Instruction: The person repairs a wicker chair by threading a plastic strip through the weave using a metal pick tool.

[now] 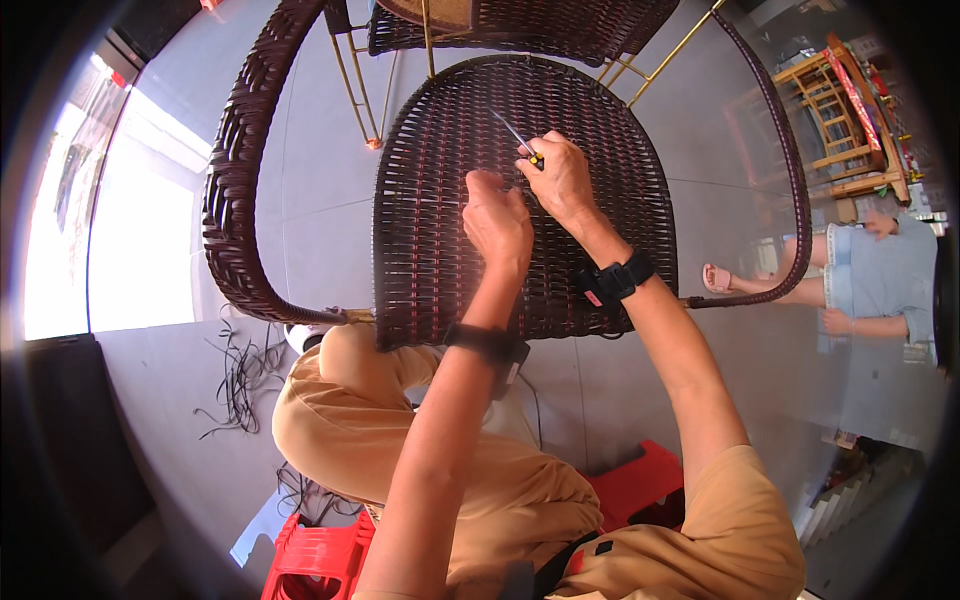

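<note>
A dark brown woven chair (440,290) stands in front of me, its wicker seat facing up and reddish lines showing between the strands. Above the seat, my right hand (562,180) is closed around a screwdriver-like tool (517,131) with a thin metal shaft and a yellow-and-black handle. Its shaft points up and to the left. Just beside it, my left hand (497,222) is curled closed over the weave, slightly blurred. Whatever its fingers pinch, if anything, is hidden.
Thick wrapped armrests (235,170) curve around both sides of the seat. Dark loose strips (240,375) lie on the floor at left. Red plastic stools (318,555) are near my legs. Another person (870,275) is at right, below a wooden frame (840,120).
</note>
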Demonstrator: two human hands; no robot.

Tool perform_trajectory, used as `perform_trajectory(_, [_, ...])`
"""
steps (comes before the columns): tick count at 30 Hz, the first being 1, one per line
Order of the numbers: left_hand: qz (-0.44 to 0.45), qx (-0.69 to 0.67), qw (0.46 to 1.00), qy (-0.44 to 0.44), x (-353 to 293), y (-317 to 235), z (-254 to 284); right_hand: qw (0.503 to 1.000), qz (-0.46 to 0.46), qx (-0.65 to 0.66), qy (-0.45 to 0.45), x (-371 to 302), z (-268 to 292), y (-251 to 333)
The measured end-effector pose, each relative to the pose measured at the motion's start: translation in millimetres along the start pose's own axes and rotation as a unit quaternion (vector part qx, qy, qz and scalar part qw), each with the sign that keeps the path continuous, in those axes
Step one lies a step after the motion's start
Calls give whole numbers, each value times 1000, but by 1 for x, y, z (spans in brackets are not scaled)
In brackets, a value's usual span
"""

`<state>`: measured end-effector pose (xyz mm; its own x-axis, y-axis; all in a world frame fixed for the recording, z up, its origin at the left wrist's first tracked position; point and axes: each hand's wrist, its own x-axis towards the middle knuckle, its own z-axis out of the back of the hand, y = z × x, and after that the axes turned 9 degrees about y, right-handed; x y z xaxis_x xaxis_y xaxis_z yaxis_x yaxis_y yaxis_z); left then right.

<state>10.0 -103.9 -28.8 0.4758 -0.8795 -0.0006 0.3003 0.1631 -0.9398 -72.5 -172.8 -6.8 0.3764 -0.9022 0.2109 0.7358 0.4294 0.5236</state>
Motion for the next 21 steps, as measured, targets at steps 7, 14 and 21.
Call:
perform_trajectory(7, [14, -11, 1000, 12, -1, -3, 0, 999, 30, 2, -13, 1, -3, -1])
perform_trajectory(14, [76, -127, 988, 36, 3, -8, 8, 996, 78, 14, -32, 5, -5, -4])
perform_trajectory(21, [126, -185, 972, 75, -4, -18, 7, 966, -112, 227, 42, 0, 4, -2])
